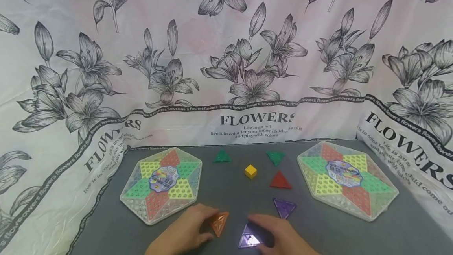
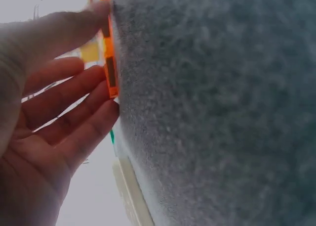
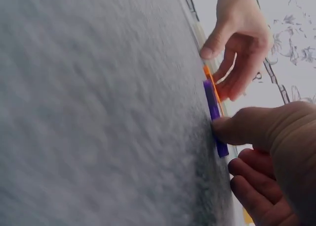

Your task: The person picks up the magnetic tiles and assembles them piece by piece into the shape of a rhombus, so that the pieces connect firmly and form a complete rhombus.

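Observation:
My left hand (image 1: 187, 225) holds an orange triangular tile (image 1: 220, 223) low over the grey table, near the front. In the left wrist view the thumb and fingers meet the edges of this orange tile (image 2: 109, 63), which stands edge-on to the camera. Beside it, my right hand (image 1: 281, 233) grips a translucent purple triangular tile (image 1: 246, 238) between thumb and fingers. The right wrist view has the thumb on the purple tile (image 3: 217, 137), with the left hand (image 3: 244, 33) just beyond. A second purple triangle (image 1: 284, 207) lies behind the right hand.
Farther back lie a red triangle (image 1: 280, 181), a yellow cube (image 1: 251, 171) and two green triangles (image 1: 222, 156) (image 1: 275, 157). Hexagonal cases with coloured star patterns rest at left (image 1: 141, 204) and right (image 1: 380, 204). A flower-printed cloth (image 1: 198, 129) borders the table's back and sides.

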### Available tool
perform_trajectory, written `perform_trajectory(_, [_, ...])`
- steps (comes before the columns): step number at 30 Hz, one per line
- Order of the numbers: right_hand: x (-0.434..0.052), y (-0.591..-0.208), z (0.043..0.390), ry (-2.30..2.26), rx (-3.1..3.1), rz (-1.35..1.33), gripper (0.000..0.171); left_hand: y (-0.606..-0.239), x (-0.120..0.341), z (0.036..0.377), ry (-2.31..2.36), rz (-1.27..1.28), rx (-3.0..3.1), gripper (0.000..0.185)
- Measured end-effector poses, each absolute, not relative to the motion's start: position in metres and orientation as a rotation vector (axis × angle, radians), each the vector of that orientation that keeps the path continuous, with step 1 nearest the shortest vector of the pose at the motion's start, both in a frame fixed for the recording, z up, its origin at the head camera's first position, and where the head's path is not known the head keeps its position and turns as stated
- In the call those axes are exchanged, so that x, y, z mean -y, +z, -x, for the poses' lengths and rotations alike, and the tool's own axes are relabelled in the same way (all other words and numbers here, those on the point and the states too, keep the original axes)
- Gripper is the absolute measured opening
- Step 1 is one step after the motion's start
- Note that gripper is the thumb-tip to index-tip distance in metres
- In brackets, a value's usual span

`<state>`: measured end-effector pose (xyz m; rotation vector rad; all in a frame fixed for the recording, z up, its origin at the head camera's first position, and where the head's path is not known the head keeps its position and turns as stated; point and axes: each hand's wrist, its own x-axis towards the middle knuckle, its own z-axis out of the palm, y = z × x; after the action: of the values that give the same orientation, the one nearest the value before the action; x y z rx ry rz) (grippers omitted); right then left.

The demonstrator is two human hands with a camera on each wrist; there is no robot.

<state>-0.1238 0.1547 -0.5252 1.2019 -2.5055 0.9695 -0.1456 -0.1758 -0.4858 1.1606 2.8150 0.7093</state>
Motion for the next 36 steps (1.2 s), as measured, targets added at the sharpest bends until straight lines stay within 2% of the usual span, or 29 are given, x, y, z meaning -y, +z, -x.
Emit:
perform_trajectory(5, [-0.15, -0.531, 0.123, 0.968, 2.375, -1.206, 0.06, -0.523, 0.185, 0.159, 0.714, -1.261, -2.82, 0.04])
perform_trajectory(8, [-0.144, -0.528, 0.121, 1.015, 2.445, -1.176, 0.052, -0.528, 0.183, 0.161, 0.734, -1.311, -2.787, 0.035])
perform_trajectory(13, [-0.137, -0.52, 0.12, 1.1, 2.594, -1.136, 0.045, -0.487, 0.164, 0.146, 0.724, -1.265, -2.709, 0.028])
perform_trajectory(28, [-0.139, -0.519, 0.122, 1.097, 2.644, -1.161, 0.043, -0.483, 0.155, 0.141, 0.69, -1.194, -2.756, 0.038])
perform_trajectory(36, [-0.139, -0.52, 0.121, 1.088, 2.622, -1.162, 0.04, -0.482, 0.153, 0.141, 0.694, -1.068, -2.677, 0.046])
